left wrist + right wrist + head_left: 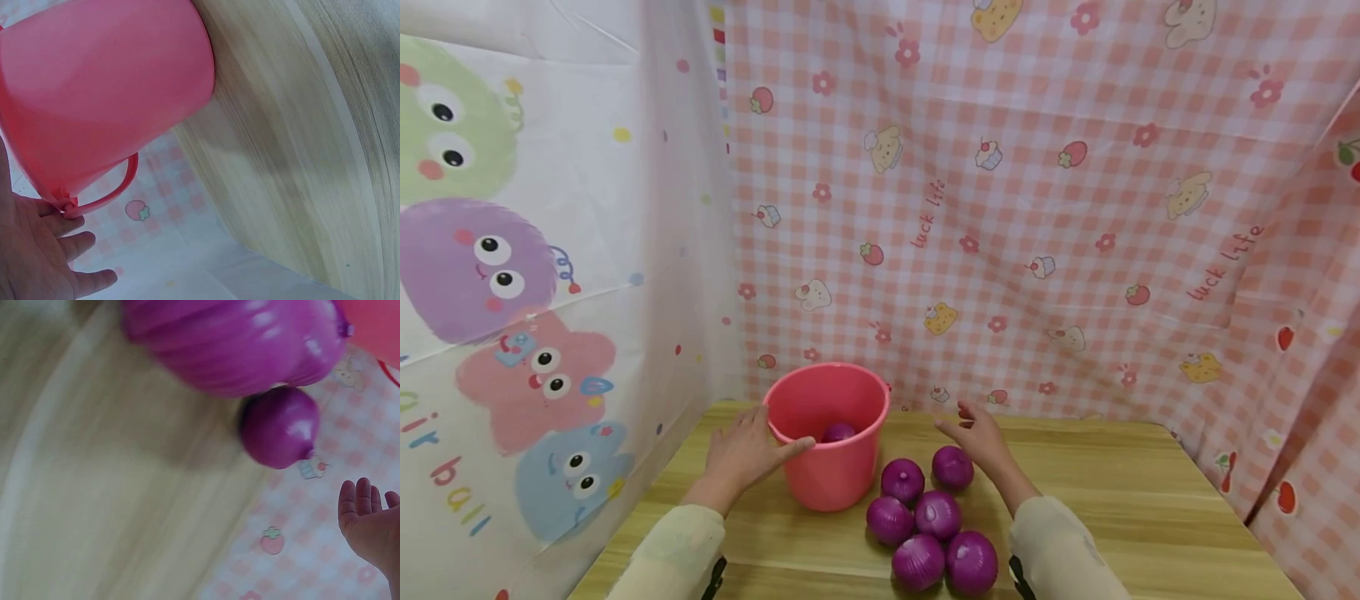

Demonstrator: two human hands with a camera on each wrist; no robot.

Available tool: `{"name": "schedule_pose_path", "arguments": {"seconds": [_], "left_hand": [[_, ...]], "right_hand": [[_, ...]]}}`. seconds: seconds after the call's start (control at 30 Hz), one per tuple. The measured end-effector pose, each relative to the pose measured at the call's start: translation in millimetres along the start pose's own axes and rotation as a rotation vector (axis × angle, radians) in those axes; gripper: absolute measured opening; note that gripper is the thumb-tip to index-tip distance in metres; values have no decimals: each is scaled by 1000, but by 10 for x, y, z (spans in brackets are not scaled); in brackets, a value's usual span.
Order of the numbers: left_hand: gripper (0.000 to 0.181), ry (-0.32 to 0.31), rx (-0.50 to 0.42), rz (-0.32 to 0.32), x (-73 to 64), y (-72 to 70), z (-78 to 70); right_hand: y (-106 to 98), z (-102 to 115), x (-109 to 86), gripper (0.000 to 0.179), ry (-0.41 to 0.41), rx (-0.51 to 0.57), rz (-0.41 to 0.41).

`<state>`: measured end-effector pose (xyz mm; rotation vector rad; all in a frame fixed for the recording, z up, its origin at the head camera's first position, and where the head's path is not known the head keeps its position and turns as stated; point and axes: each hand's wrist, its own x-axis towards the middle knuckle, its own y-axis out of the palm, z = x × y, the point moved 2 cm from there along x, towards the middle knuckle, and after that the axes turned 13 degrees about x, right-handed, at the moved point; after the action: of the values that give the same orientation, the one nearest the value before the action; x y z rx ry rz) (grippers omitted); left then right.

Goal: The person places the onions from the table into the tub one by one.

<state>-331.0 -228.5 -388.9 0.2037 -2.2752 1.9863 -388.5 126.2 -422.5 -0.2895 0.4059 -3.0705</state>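
Pink bucket [832, 477], upright on the wooden table [1120, 475], mouth upward; within, one purple onion [839, 432] partly visible above the near rim, with the lower interior of the bucket hidden by its wall. To the right of the bucket and toward the viewer, six more onions [937, 515] in a loose cluster on the table: two just beside the bucket, one midway in the group, two farthest forward of the bucket, and one slightly apart on the side away from it. At the left side of the bucket, left hand [745, 450], thumb stretched across the near rim, fingers extended and spread; in the left wrist view, uppermost fingertips against the rim by the joint of the handle [132, 172], lower two clear of the bucket; pressure of thumb impossible to tell. To the right of the bucket and well apart from it, right hand [981, 437], raised near the outermost onion, fingers loosely extended with narrow gaps between, thumb held away. Nearer the viewer than the bucket, pale sleeves [673, 546] on both forearms. Behind the bucket, pink checked cloth [1037, 217]; to the left of the bucket, white cloth [595, 192] with printed cartoon faces.
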Motion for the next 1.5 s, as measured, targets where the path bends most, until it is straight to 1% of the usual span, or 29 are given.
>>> {"name": "schedule_pose_path", "arguments": {"seconds": [0.1, 0.3, 0.37, 0.47, 0.53, 0.77, 0.97, 1.3, 1.5], "left_hand": [[123, -3, 2, 3, 8, 3, 10], [125, 0, 9, 10, 23, 7, 22], [125, -2, 3, 10, 24, 3, 24], [123, -3, -2, 7, 23, -6, 24], [122, -3, -4, 8, 19, -7, 23], [120, -6, -17, 14, 1, -25, 11], [120, -7, -16, 17, -1, -25, -6], [121, -15, -13, 10, 9, -3, 10], [123, -20, -7, 18, 15, 16, 34]], "right_hand": [[-57, -121, -17, 72, 7, -16, 9], [-170, -394, -40, 73, 32, -92, 10], [-188, -472, -49, 74, 38, -106, 17], [-189, -556, -63, 73, 23, -121, 31], [-178, -607, -71, 74, 25, -116, 41], [-107, -742, -87, 79, 59, -123, 60], [-59, -840, -86, 84, 81, -96, 60], [0, -925, -63, 87, 101, -127, 73], [47, -946, -43, 76, 104, -135, 99]]}}
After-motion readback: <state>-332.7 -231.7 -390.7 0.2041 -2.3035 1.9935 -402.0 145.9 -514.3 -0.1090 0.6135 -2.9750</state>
